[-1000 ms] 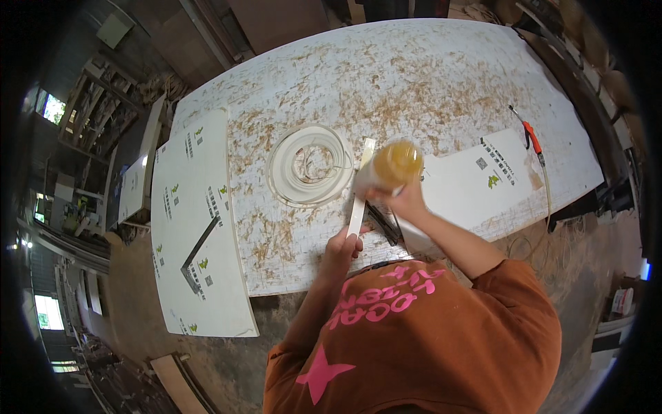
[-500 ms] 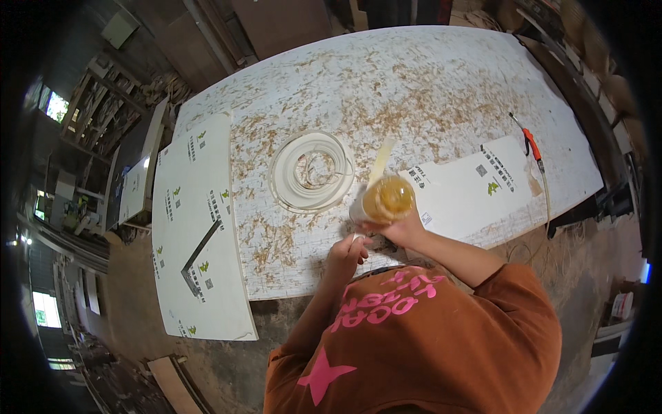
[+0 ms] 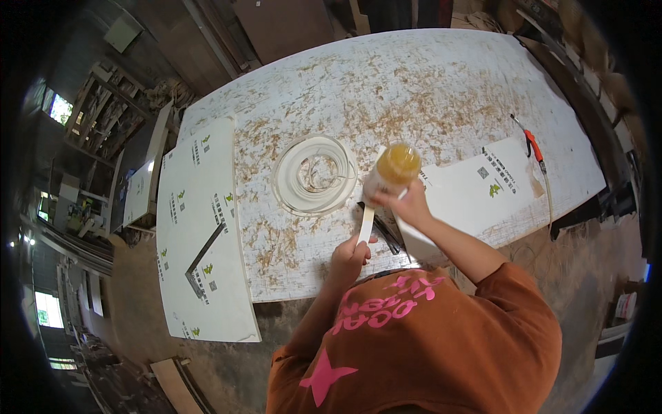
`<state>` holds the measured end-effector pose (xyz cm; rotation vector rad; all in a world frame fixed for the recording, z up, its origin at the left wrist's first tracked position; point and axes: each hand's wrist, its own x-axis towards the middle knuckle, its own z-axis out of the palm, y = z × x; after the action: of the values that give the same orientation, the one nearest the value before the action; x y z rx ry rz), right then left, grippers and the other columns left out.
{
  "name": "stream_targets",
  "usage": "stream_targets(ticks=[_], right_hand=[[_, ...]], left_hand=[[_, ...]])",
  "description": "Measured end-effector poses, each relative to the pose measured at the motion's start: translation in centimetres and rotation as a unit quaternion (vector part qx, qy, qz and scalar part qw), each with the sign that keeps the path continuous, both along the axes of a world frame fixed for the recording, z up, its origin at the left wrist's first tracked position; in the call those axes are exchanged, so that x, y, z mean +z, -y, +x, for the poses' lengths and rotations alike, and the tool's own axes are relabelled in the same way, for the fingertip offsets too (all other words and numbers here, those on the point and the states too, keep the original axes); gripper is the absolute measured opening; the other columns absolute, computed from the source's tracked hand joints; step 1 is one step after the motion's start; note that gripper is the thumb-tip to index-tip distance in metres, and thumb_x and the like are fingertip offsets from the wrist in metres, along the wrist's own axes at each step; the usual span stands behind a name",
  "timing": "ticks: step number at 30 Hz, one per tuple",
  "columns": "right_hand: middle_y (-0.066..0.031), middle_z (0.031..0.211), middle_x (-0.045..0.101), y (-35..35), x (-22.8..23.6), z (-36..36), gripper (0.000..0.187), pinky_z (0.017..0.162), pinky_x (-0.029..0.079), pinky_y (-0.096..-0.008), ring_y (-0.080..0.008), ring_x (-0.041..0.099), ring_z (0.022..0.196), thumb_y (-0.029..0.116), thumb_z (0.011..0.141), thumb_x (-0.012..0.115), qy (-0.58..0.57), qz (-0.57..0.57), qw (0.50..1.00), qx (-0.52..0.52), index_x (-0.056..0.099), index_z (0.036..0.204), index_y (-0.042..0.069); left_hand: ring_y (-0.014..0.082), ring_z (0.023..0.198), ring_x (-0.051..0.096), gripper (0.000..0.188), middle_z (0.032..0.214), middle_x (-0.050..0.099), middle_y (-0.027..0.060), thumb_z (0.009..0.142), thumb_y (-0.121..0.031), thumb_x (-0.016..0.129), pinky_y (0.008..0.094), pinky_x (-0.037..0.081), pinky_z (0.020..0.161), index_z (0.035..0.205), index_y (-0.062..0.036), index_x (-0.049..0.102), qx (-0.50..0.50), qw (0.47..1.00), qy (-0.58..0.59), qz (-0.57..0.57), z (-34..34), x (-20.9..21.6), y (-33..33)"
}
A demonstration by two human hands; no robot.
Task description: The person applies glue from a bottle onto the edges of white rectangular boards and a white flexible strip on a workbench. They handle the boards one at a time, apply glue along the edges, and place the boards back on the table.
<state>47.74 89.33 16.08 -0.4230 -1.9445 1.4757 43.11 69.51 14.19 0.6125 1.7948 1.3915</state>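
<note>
My right hand (image 3: 407, 203) is wrapped round a clear bottle (image 3: 395, 165) of yellow liquid, tilted over the worktable. My left hand (image 3: 350, 260) pinches the near end of a narrow white strip (image 3: 366, 225). From there the strip runs away from me to the bottle, which hides its far part. Just right of the strip lies a dark, slim-handled tool (image 3: 387, 234), whose kind I cannot make out. Beyond my left hand a coil of white strip (image 3: 301, 181) rests flat on the table.
Brown shavings lie scattered over the white worktable (image 3: 296, 83). A printed white board (image 3: 196, 262) overhangs its left edge, with a dark angled metal piece (image 3: 203, 262) on top. Another printed board (image 3: 462, 193) is at right, near an orange-handled tool (image 3: 531, 146) with a cord.
My right hand and the bottle have moved away from me along the strip. More strip now shows between my hands, and the dark tool has come into sight.
</note>
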Motion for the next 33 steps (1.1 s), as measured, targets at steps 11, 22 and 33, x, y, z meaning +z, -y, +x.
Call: stream_targets(ticks=[11, 22, 33], right_hand=[[-0.0105, 0.104, 0.068, 1.4, 1.7, 1.0, 0.047, 0.085, 0.049, -0.0353, -0.0206, 0.065, 0.096, 0.024, 0.068, 0.082, 0.027, 0.07, 0.994, 0.074, 0.065, 0.108, 0.006], [-0.0119, 0.103, 0.068, 1.7, 0.3, 1.0, 0.053, 0.083, 0.05, -0.0372, -0.0235, 0.066, 0.094, 0.03, 0.063, 0.084, 0.057, 0.171, 0.983, 0.028, 0.064, 0.107, 0.005], [-0.0122, 0.099, 0.069, 2.1, 1.1, 1.1, 0.042, 0.078, 0.051, -0.034, -0.0226, 0.067, 0.09, 0.025, 0.064, 0.084, -0.014, 0.015, 1.0, -0.02, 0.067, 0.094, 0.003]], left_hand=[[0.0112, 0.056, 0.052, 0.034, 0.064, 0.057, 0.0036, 0.094, -0.027, 0.045, 0.0265, 0.043, 0.055, 0.09, -0.0002, 0.065, 0.058, 0.998, 0.03, -0.016, 0.2, -1.4, 0.0], [0.0081, 0.058, 0.044, 0.027, 0.064, 0.048, -0.0013, 0.093, -0.022, 0.043, 0.0242, 0.038, 0.054, 0.095, -0.0014, 0.061, 0.013, 0.998, 0.055, 0.017, -0.5, -2.1, 0.2], [0.006, 0.058, 0.044, 0.032, 0.065, 0.049, -0.0022, 0.096, -0.027, 0.046, 0.0222, 0.035, 0.053, 0.09, 0.0001, 0.061, -0.002, 1.0, 0.03, 0.005, -0.5, -1.3, 0.3]])
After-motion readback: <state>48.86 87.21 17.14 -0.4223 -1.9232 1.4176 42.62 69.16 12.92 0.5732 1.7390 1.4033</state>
